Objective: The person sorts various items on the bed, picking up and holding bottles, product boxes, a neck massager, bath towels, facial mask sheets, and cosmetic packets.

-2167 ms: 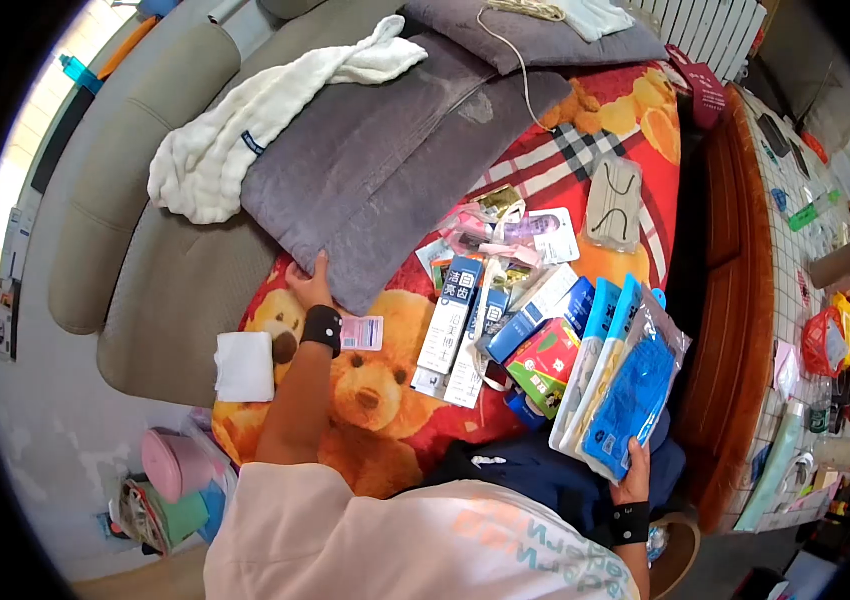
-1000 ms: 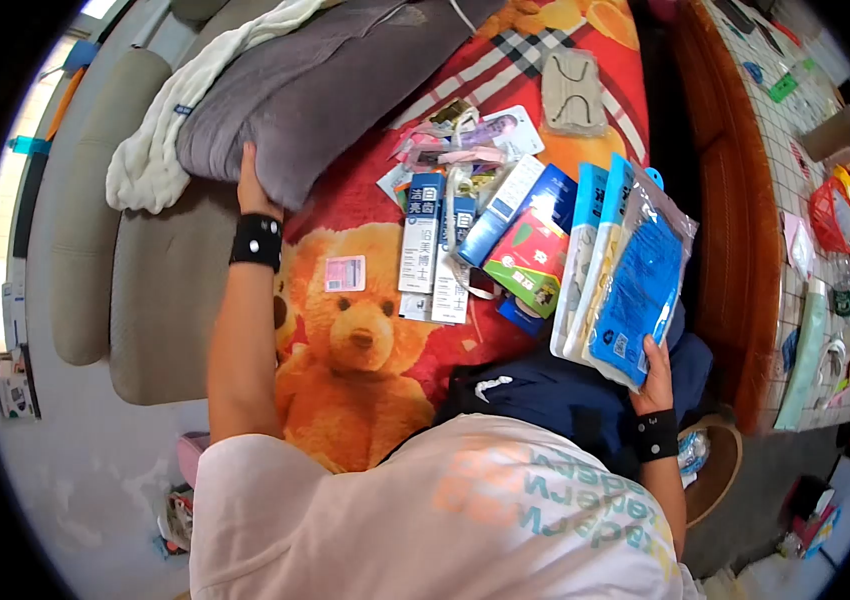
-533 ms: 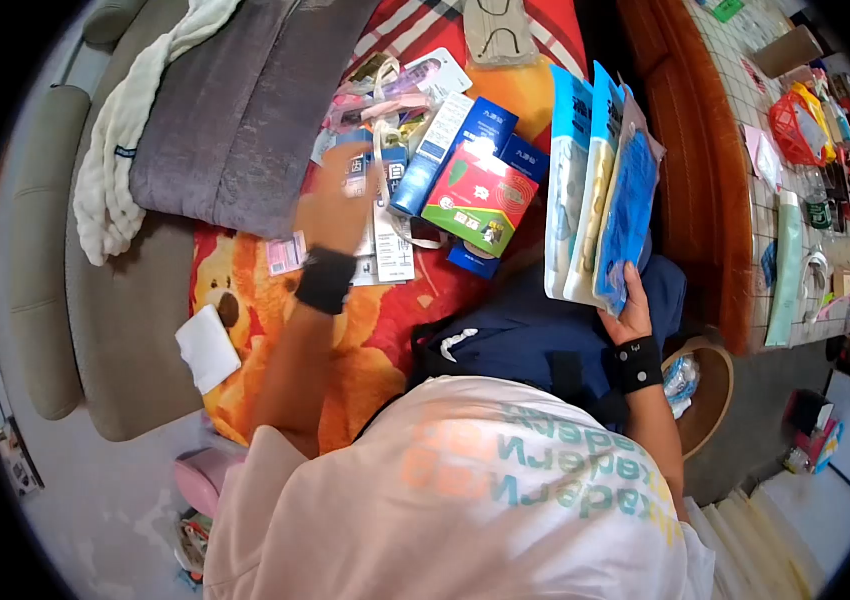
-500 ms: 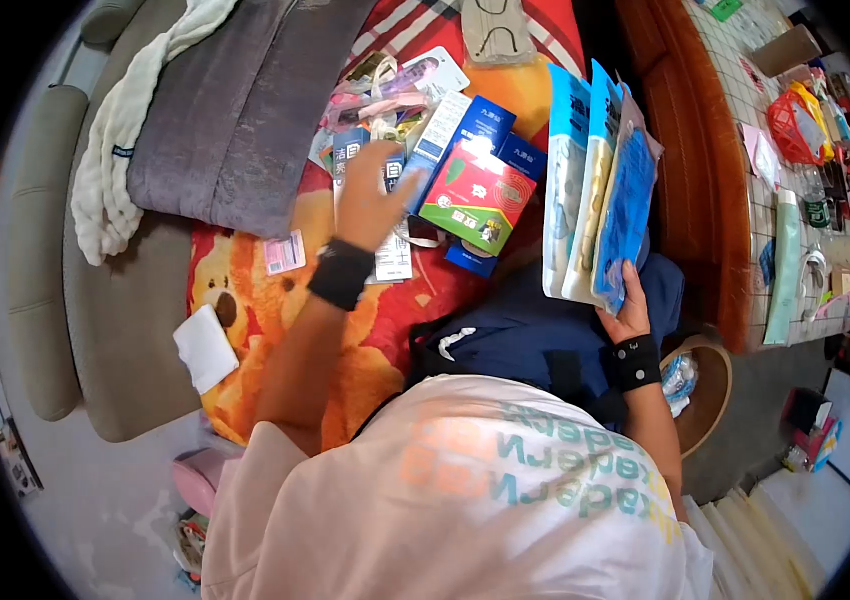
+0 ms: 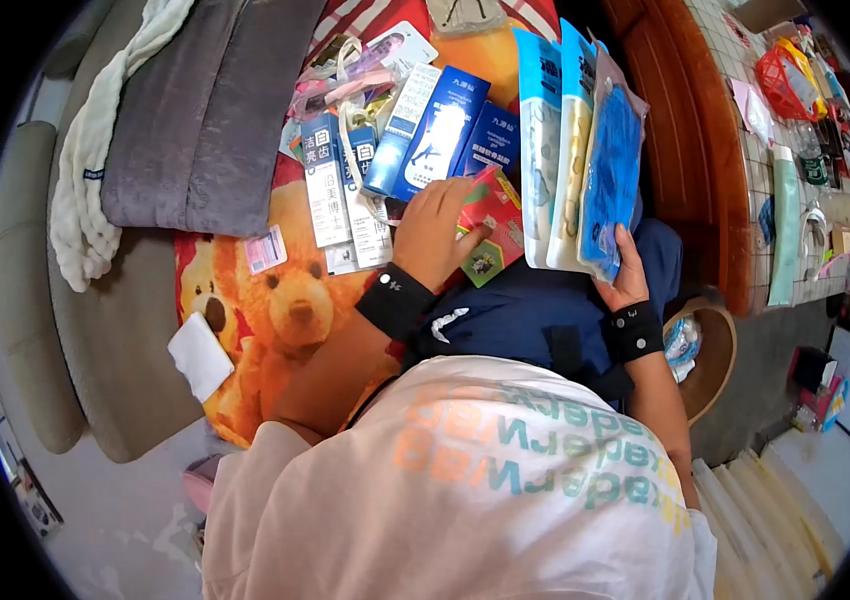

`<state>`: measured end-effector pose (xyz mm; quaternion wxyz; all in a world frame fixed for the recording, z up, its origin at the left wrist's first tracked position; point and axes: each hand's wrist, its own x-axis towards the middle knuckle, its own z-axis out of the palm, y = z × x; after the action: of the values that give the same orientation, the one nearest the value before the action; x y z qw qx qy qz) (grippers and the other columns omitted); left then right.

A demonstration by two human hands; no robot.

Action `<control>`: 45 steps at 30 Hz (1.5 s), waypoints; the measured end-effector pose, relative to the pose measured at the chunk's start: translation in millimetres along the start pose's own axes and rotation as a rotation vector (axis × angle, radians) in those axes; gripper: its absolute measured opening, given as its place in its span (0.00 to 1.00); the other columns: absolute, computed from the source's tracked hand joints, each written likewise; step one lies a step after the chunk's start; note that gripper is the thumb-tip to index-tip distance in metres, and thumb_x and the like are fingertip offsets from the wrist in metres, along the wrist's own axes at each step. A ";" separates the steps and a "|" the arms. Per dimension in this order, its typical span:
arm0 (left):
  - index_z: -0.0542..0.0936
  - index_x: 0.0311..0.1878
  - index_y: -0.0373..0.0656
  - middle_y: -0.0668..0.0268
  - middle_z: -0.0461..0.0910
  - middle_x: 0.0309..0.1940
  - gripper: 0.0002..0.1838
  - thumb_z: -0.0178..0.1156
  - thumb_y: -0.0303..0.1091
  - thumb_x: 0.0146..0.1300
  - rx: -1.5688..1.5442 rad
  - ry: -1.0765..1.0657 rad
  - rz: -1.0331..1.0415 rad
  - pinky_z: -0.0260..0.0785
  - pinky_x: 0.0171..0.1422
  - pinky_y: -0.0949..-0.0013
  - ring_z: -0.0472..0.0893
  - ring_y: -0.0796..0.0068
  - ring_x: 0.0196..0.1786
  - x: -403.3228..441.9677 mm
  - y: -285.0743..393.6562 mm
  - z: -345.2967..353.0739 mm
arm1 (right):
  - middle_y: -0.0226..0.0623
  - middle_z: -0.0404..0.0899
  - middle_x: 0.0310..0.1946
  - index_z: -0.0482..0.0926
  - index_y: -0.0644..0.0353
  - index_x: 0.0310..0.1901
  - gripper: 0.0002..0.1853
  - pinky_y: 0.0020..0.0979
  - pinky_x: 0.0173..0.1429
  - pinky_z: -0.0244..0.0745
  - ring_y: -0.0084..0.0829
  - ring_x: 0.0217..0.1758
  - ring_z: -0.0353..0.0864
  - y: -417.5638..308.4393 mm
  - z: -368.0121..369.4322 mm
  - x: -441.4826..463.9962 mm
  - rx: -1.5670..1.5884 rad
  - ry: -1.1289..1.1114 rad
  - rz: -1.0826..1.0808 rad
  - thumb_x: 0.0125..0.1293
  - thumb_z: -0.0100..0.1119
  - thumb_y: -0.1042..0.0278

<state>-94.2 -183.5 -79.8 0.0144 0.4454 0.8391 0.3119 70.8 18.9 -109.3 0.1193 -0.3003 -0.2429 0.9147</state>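
Observation:
My left hand (image 5: 433,238) is closed on the near left edge of a red and green box (image 5: 498,212), thumb across its face. Just beyond lie blue boxes (image 5: 445,128), one of them partly under another. To the left are white and dark blue toothpaste boxes (image 5: 325,190), with a pale strap running over them. My right hand (image 5: 627,275) grips the lower end of a fanned set of flat packets: a blue one (image 5: 613,175) in clear plastic in front, and two blue-and-white packets (image 5: 543,150) behind it. The fingers behind the packets are hidden.
A bear-print red blanket (image 5: 295,310) covers the seat, with a grey cushion (image 5: 195,130) on it. A white folded cloth (image 5: 201,358) and a small pink packet (image 5: 266,250) lie left. At right stand a cluttered tiled table (image 5: 735,60) and a round bin (image 5: 715,370).
My left hand has come down from above the toothpaste boxes and closed on the red and green box, which has shifted off the blue boxes toward me. The right hand keeps its packets.

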 end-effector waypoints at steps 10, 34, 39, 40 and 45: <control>0.63 0.51 0.38 0.57 0.75 0.43 0.25 0.62 0.29 0.52 -0.923 -0.147 -0.606 0.68 0.47 0.74 0.75 0.73 0.44 -9.5 6.2 -28.1 | 0.35 0.75 0.45 0.71 0.60 0.49 0.17 0.31 0.54 0.68 0.29 0.46 0.75 0.9 -4.3 1.7 0.050 -0.009 0.019 0.61 0.53 0.62; 0.67 0.49 0.30 0.56 0.73 0.41 0.18 0.52 0.30 0.58 -0.974 0.666 -0.805 0.69 0.44 0.70 0.76 0.69 0.41 14.1 -190.5 -60.6 | 0.35 0.75 0.45 0.70 0.61 0.49 0.19 0.31 0.57 0.66 0.30 0.47 0.75 1.2 -5.3 2.6 0.036 0.027 0.042 0.58 0.56 0.62; 0.71 0.47 0.35 0.52 0.68 0.51 0.17 0.56 0.32 0.54 0.226 0.728 -0.326 0.59 0.57 0.63 0.68 0.58 0.54 24.0 -114.8 -59.8 | 0.36 0.75 0.45 0.69 0.60 0.51 0.19 0.32 0.54 0.69 0.30 0.47 0.75 -0.9 0.9 1.4 -0.005 0.024 0.010 0.60 0.54 0.62; 0.72 0.46 0.38 0.51 0.66 0.52 0.17 0.58 0.32 0.52 0.111 0.664 -0.310 0.57 0.58 0.62 0.66 0.56 0.55 27.1 -95.6 -56.8 | 0.36 0.75 0.45 0.68 0.60 0.51 0.19 0.32 0.53 0.70 0.30 0.47 0.75 -1.4 3.5 0.8 -0.023 0.029 0.005 0.60 0.54 0.62; 0.73 0.45 0.43 0.52 0.66 0.51 0.20 0.62 0.32 0.46 0.087 0.285 -0.184 0.58 0.58 0.60 0.65 0.52 0.55 32.8 -41.4 -31.7 | 0.39 0.70 0.51 0.61 0.61 0.58 0.26 0.34 0.55 0.68 0.33 0.51 0.72 -1.1 3.7 1.9 -0.081 0.024 0.001 0.59 0.54 0.65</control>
<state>-154.0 -191.8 -68.2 -0.0955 0.3182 0.8826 0.3327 67.2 19.2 -107.1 0.1093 -0.3158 -0.2781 0.9005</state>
